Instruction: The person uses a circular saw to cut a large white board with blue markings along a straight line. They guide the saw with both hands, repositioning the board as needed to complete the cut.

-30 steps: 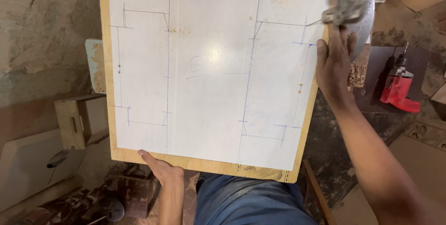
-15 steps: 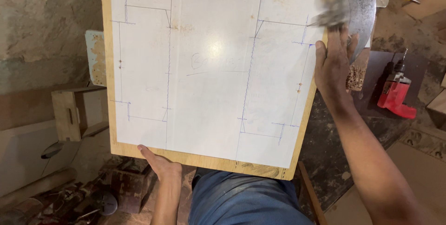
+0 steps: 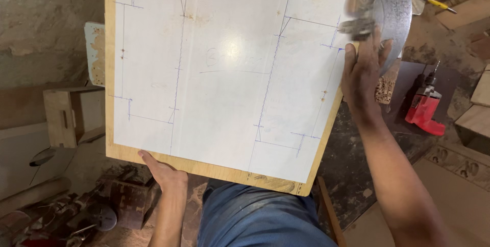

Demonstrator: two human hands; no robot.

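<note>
A red power drill (image 3: 424, 112) is seen on the dark table (image 3: 357, 175) near its right edge. A yellow-handled screwdriver (image 3: 434, 2) lies at the top right. A small wooden box (image 3: 64, 117) is set at the left, with rusty metal parts (image 3: 76, 216) below it on the floor.

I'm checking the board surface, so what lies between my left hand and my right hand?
In the head view, the white-faced board with blue marked lines spans the stretch. The left hand holds its near edge; the right hand rests at its right edge beside a round metal power tool.
</note>
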